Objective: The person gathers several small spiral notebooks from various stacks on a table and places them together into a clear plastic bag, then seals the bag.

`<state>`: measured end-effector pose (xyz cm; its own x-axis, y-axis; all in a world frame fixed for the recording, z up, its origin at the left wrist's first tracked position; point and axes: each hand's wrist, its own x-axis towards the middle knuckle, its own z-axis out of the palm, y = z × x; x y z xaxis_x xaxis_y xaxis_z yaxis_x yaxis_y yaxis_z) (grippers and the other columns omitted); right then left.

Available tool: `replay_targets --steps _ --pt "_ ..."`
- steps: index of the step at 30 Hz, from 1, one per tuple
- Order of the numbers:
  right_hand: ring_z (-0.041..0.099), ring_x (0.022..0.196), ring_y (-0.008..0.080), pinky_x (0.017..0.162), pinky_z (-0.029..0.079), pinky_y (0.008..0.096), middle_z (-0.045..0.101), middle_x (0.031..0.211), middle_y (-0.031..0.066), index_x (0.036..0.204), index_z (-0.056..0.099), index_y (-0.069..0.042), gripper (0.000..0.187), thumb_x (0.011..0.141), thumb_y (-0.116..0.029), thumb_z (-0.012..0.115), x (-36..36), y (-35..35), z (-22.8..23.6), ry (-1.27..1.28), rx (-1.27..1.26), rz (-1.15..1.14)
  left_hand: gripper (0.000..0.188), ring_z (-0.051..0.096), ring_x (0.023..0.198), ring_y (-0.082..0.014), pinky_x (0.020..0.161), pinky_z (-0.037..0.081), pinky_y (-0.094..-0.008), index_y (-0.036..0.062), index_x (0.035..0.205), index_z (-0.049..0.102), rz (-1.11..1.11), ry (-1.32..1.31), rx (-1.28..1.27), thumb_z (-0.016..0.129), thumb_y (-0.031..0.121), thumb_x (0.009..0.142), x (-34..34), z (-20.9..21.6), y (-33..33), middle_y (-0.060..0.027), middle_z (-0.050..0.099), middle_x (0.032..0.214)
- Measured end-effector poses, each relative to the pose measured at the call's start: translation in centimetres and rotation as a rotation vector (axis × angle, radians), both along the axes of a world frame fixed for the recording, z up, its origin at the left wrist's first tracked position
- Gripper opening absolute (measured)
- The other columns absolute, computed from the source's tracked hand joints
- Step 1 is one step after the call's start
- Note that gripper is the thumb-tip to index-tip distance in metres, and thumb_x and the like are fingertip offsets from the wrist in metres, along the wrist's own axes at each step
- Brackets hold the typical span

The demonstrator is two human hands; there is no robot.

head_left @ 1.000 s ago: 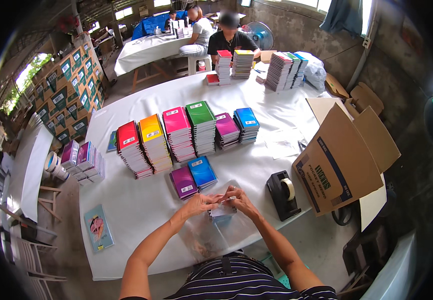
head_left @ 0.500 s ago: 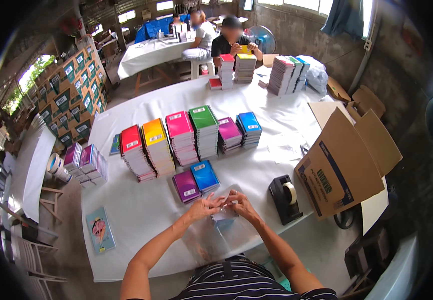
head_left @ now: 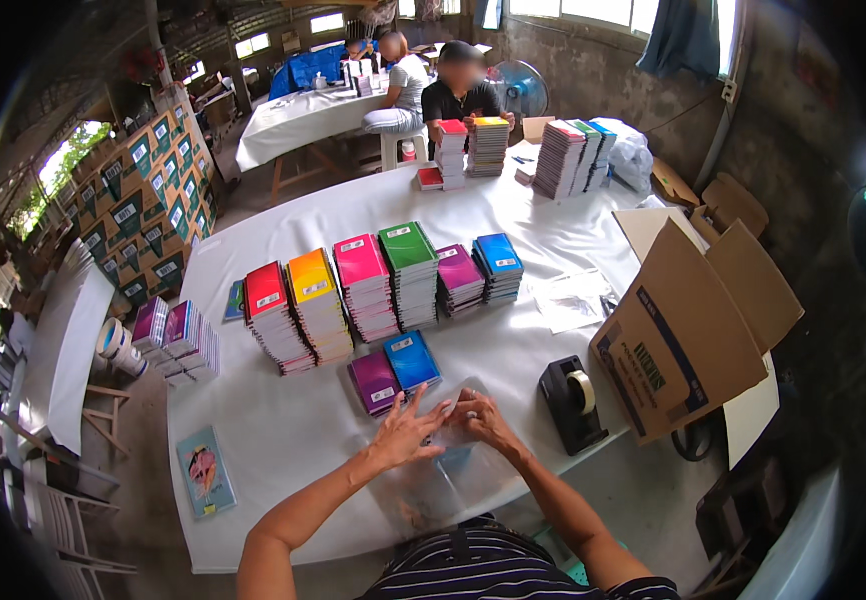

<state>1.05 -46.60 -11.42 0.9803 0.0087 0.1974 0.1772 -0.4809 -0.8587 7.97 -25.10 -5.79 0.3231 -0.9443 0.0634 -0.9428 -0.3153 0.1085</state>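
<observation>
Close to the near edge of the table, a sheet or bag of clear plastic lies under my hands. The fingers of my left hand are spread over it, thumb apart. Beside it, my right hand is closed, pinching what looks like an upper edge of that plastic. Something beneath the plastic is mostly hidden by my hands. Just beyond them sit two short stacks of spiral notebooks, one with a purple cover and one with a blue cover.
Taller notebook stacks form a row farther back. A black tape dispenser and an open cardboard box stand at right. Purple notebooks and a light-blue booklet lie left. Another person sits across the table.
My left hand has gone from fingers drawn together by the right hand to spread fingers. My right hand stays at the plastic. The person opposite has lowered a yellow notebook.
</observation>
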Motion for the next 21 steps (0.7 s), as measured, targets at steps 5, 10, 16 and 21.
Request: replay_targets --steps 5,10,16,21 --pt "0.05 0.115 0.023 0.104 0.025 0.0551 0.059 0.11 0.0043 0.103 0.074 -0.026 0.027 0.077 -0.023 0.069 -0.9 -1.2 5.8 -0.007 -0.53 0.237 0.071 0.011 0.146 -0.0364 0.108 0.02 -0.0668 0.0167 0.142 0.044 0.02 -0.018 0.0 0.062 0.053 0.084 -0.4 0.2 0.9 0.0029 0.03 0.154" --pt "0.031 0.137 0.0264 0.112 0.011 0.0597 0.04 0.144 0.0056 0.129 0.059 -0.033 0.057 0.075 -0.028 0.076 -3.2 -1.6 7.1 -0.087 -0.672 0.303 0.067 0.016 0.144 -0.037 0.109 0.019 -0.0665 0.0152 0.139 0.048 0.011 -0.011 -0.053 0.062 0.051 0.084 -0.5 0.0 0.4 0.0018 0.035 0.152" --pt "0.033 0.136 0.0272 0.112 0.016 0.0562 0.039 0.146 0.0055 0.129 0.059 -0.031 0.057 0.076 -0.014 0.073 -3.9 -1.0 4.7 -0.21 -0.576 0.232 0.063 0.021 0.144 -0.0325 0.112 0.017 -0.0614 0.0178 0.137 0.051 0.01 -0.132 -0.083 0.064 0.047 0.084 -1.2 -0.1 0.4 0.0043 0.042 0.147" --pt "0.037 0.133 0.0277 0.112 0.022 0.0534 0.044 0.142 0.0045 0.12 0.065 -0.023 0.053 0.072 -0.001 0.068 -4.1 0.0 4.5 -0.229 -0.47 0.192 0.054 0.018 0.145 -0.0278 0.113 0.02 -0.0586 0.0191 0.133 0.055 0.002 -0.133 -0.127 0.064 0.042 0.085 -1.4 0.0 0.5 0.0052 0.048 0.141"
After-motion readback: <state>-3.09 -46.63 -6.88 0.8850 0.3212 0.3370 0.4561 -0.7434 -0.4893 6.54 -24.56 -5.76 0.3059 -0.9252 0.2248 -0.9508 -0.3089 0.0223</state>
